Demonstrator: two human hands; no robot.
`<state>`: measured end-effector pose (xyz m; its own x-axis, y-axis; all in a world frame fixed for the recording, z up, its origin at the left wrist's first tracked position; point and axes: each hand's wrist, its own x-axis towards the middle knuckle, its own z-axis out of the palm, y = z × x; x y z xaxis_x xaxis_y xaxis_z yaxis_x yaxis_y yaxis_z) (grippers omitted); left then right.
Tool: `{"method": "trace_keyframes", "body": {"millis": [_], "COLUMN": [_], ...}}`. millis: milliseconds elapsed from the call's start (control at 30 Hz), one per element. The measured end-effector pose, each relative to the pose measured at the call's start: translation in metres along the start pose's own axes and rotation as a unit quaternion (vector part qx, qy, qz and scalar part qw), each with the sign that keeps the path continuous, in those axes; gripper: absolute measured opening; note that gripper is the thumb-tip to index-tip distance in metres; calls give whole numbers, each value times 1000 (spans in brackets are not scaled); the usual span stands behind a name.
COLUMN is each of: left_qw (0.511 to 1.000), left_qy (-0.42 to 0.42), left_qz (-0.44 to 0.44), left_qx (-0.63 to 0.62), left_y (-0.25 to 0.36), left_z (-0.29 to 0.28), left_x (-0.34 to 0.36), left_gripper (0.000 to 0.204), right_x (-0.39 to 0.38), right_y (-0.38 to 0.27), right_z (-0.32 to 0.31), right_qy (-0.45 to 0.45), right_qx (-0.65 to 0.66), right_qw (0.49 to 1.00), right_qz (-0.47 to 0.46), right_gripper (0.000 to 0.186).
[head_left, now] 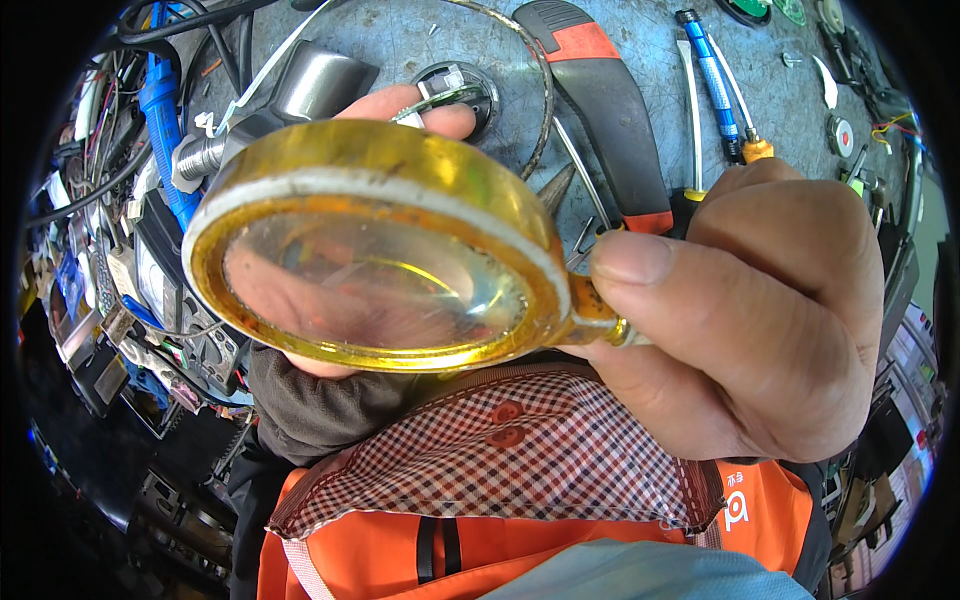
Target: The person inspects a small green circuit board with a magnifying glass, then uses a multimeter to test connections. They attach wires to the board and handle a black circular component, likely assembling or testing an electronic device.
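My right hand (770,310) pinches the magnifier (390,160); steady over left fingers (450,122), whose grip I can't tell!

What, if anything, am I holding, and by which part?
Your right hand pinches the magnifying glass by its handle beside the rim. Whether your left hand, behind it, holds anything is unclear.

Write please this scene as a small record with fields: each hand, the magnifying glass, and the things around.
Right hand: pinches the stem of the magnifying glass
Magnifying glass: yellow-rimmed, tilted, in front of the left hand
Left hand: mostly behind the lens; fingertips beside a small electronic part; grip unclear
Bench: blue, with a black-and-red handle
Near body: checked cloth, orange fabric
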<state>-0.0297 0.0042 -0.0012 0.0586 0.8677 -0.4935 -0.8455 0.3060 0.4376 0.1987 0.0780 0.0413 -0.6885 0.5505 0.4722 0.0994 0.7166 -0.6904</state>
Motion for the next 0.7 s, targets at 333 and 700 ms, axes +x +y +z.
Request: {"method": "trace_keyframes", "body": {"millis": [333, 700], "left_qw": [968, 939], "left_qy": [54, 49], "left_qz": [152, 234], "left_qx": [190, 246], "left_y": [-10, -14], "left_z": [-19, -14], "left_x": [6, 6], "left_gripper": [17, 26], "right_x": [-1, -1], "right_y": [2, 0], "right_z": [-2, -6], "right_qy": [-8, -15], "right_qx": [-2, -6], "right_qw": [1000, 1000], "right_qz": [-16, -5], "right_gripper": [58, 53]}}
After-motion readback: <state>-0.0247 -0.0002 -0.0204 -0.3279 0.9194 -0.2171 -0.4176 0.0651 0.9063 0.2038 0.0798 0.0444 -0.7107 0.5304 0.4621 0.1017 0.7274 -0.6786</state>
